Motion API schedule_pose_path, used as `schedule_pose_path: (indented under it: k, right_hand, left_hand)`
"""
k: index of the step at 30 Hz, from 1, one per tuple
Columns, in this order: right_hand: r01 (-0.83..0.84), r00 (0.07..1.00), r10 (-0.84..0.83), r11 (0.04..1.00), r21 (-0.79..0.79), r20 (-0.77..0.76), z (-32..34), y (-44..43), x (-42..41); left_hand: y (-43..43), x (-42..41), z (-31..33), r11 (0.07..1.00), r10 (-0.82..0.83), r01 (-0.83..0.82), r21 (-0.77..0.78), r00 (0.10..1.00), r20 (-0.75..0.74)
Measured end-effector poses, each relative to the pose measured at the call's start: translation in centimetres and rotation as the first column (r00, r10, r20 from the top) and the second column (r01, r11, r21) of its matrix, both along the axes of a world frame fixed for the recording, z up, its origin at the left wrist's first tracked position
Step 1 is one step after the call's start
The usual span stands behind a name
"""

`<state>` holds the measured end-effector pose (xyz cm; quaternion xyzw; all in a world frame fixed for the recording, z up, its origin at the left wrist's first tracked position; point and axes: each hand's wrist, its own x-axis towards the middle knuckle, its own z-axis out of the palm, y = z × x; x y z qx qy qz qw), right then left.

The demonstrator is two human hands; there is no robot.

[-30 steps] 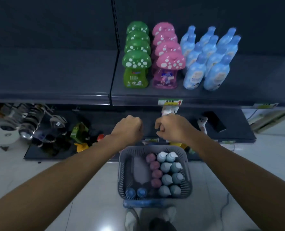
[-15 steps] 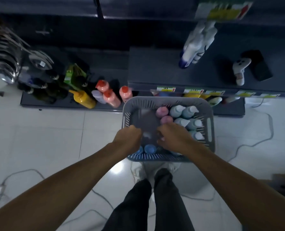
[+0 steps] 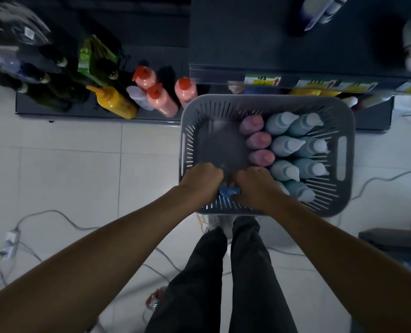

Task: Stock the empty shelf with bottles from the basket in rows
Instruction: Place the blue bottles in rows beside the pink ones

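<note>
- A white tiled floor (image 3: 67, 164) with loose cables (image 3: 43, 212) runs up to a dark shelf unit (image 3: 284, 44). The shelf to be stocked is out of view above.
- The grey basket (image 3: 267, 100) sits on the floor against the unit's base, just ahead of the person's feet.
- In it stand a column of pink bottles (image 3: 257, 140) and two columns of pale teal bottles (image 3: 296, 145), all upright with caps toward the camera.
- The blue-capped bottles (image 3: 228, 191) stand in the basket's near corner, left of the pink column.
- The left grip (image 3: 202, 181) and right grip (image 3: 257, 186) both reach down into that corner, knuckles up and fingers curled under.
- The blue caps show in the gap between the two grips, straight below them, about equally near to each.
- The fingertips are hidden, so I cannot tell whether either grip has closed on a bottle.
- The bottles' long axis is vertical, so the coming lift is likely straight up, past the rim.
</note>
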<state>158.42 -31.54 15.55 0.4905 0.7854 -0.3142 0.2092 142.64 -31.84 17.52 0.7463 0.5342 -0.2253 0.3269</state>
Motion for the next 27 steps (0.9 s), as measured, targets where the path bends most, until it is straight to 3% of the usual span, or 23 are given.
schedule_pose_path:
  k: [8,17,27]
  right_hand:
    - [0.06,0.997,-0.06,0.998,-0.007,-0.053,-2.3,-0.7,-0.6]
    - [0.117,0.985,-0.119,0.993,-0.028,-0.128,-2.1,-0.1,-0.3]
    - [0.014,0.999,-0.015,0.999,0.051,0.032,-1.1,1.0,-0.4]
  left_hand:
    - [-0.8,-0.5,-1.7,0.994,0.089,-0.088,-0.063,0.996,0.013]
    - [-0.7,0.2,-2.1,0.988,0.157,-0.157,-0.013,0.988,-0.004]
    - [0.4,0.6,-1.4,0.982,0.18,-0.175,0.068,0.981,-0.073]
